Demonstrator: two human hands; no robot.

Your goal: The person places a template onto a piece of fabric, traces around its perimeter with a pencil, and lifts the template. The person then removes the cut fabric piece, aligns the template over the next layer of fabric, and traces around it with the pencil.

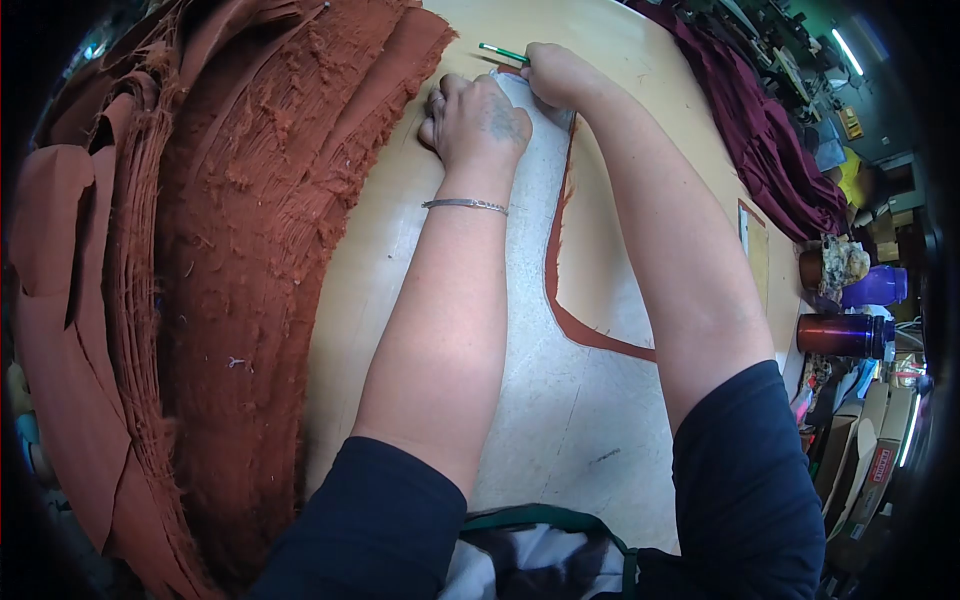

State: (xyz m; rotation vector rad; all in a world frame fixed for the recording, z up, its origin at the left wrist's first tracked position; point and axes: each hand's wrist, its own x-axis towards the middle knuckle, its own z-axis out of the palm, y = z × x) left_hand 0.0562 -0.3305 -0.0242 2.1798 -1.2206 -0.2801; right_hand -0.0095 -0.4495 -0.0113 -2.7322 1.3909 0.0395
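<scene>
My left hand [476, 122] rests on the upper end of a pale grey pattern piece [520, 340], its fingers bent and pressing down at the left edge; nothing shows inside it. Just right of it, my right hand [556, 76] is closed round a green pencil [500, 51], whose one end sticks out to the left. Rust-brown fabric [605, 342] shows as a narrow strip along the pattern's curved right edge. Whatever lies under my right palm is hidden.
A thick pile of rust-brown fabric [260, 220] covers the left of the table [620, 35]. Dark maroon cloth [745, 125] lies along the far right edge. A tumbler [840, 335] and a purple container [876, 286] stand at the right, near cardboard boxes [872, 470].
</scene>
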